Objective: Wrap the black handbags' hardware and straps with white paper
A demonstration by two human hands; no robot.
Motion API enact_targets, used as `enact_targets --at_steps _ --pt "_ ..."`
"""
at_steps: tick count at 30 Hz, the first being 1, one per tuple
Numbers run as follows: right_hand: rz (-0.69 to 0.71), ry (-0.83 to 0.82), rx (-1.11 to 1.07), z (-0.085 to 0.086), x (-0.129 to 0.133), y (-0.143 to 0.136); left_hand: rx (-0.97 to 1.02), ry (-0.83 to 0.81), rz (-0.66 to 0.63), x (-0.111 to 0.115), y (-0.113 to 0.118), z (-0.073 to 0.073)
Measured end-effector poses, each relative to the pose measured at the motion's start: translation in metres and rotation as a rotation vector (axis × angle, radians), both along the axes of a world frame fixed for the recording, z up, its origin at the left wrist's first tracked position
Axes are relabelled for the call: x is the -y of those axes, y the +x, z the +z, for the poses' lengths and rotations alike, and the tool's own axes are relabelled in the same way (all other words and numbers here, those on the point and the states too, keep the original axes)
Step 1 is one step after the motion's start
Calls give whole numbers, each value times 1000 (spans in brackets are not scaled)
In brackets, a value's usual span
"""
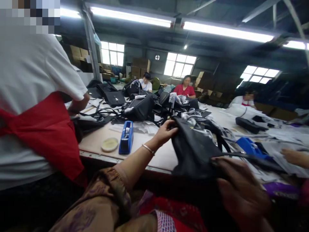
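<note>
A black bag (193,148) is held up at the table's front edge, tilted between my two hands. My left hand (166,132), with a silver bangle at the wrist, pinches the bag's upper left corner. At the lower right, my right hand (241,190) is closed on the bag's near edge, somewhat blurred, its fingertips partly hidden. A thin black strap (251,157) runs off to the right from the bag. Left of my forearm stand a blue tape dispenser (126,138) and a small round dish (109,144) with pale yellowish contents.
Black bags (140,106) with white paper wrapping heap across the middle of the table (94,141). A second blue dispenser (253,148) lies at right, near a co-worker's hand (295,158). A person in a red apron (48,135) stands close at left. Several others sit opposite.
</note>
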State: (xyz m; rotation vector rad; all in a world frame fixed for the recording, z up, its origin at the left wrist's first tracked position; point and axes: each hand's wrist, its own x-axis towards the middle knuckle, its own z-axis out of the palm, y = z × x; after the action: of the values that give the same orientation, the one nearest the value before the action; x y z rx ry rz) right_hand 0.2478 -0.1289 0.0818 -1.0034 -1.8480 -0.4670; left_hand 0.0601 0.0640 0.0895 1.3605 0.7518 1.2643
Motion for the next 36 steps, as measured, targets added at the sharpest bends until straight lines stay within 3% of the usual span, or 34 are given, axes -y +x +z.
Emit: enact_targets --at_steps 4,6,8,13,15,18,21,23,25,28,32,36 --pt "96 -398 318 -48 -40 -48 -186 -222 102 14 -74 -81" --pt "87 -558 377 -66 -54 -57 -229 -297 104 33 -94 -106" --pt "80 -621 384 -75 -60 -56 -241 -329 82 52 -102 -116" --pt "129 -554 333 -68 -65 -40 -344 -125 -41 69 -94 -104" --pt "78 -454 239 -65 -66 -27 -413 -46 53 66 -90 -100" --pt "-169 -358 24 -69 -69 7 -577 -23 196 57 -84 -96" --pt "-421 -564 -196 -86 -70 45 -725 -31 179 48 -77 -91" --pt "-439 -783 -321 -100 -68 58 -793 -34 141 45 -71 -88" --pt "-386 -894 -417 -109 -64 59 -858 -22 132 44 -68 -87" --pt "-351 -870 -472 -109 -57 43 -968 39 150 42 -71 -90" --pt "-318 -868 -434 -102 -43 17 -1193 110 155 43 -83 -91" --pt "-269 -923 -326 -107 -28 5 -1282 160 239 54 -91 -82"
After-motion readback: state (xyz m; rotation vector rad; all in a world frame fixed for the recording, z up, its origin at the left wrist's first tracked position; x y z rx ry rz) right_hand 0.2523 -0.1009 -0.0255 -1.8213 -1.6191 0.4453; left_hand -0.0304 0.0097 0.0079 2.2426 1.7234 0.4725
